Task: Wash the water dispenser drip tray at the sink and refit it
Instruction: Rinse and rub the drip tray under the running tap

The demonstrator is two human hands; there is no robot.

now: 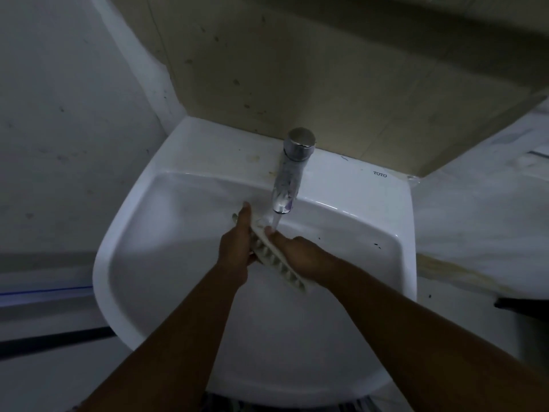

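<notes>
A pale slotted drip tray is held on edge over the white sink, just under the chrome tap. Water runs from the spout onto the tray's upper end. My left hand grips the tray's left side, fingers stretched up along it. On the tray's right side my right hand holds it, with the thumb near the water stream. The tray's far face is hidden by my hands.
The sink stands in a dim corner, with a stained beige wall panel behind the tap and a grey wall to the left. A pale counter runs along the right of the sink. A few dark specks lie in the basin.
</notes>
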